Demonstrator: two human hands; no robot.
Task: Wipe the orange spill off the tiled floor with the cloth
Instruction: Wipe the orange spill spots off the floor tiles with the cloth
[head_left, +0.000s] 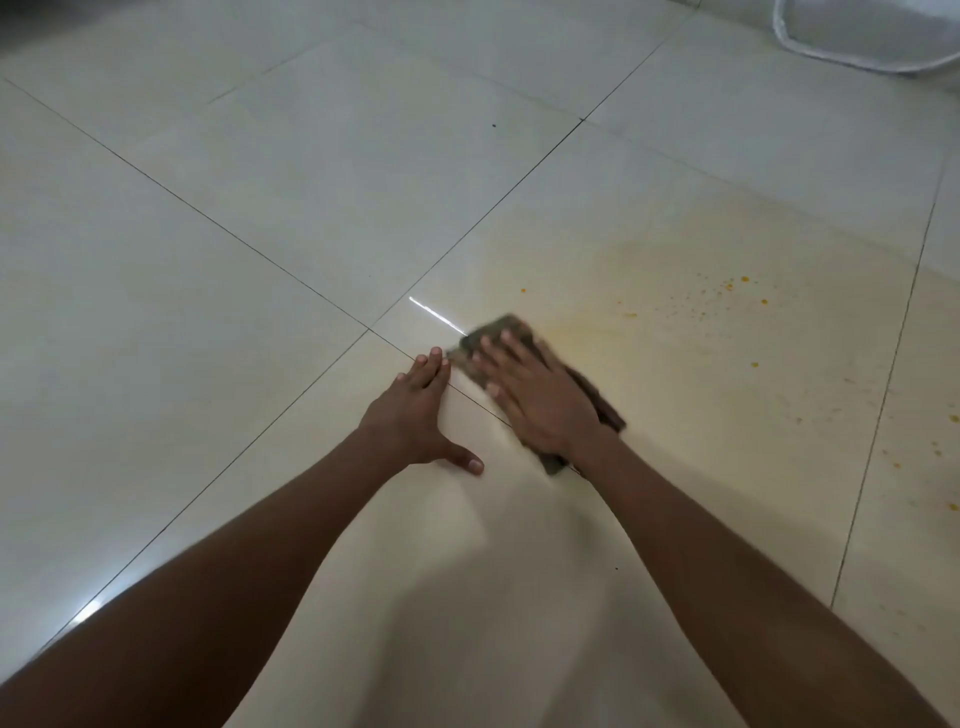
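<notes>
Cloth (498, 335) lies flat under the pressing right hand (540, 395) at frame centre, its long axis running toward lower right; the left hand (415, 405) rests splayed beside it, holding nothing. Orange spill (722, 291) lies to the upper right, nearer the right hand

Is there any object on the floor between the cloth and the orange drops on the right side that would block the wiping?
Nothing visible does. The right hand presses flat on the cloth, and only bare tiled floor with a faint yellowish film lies between it and the orange spill. The left hand rests on the floor on the opposite side.
</notes>
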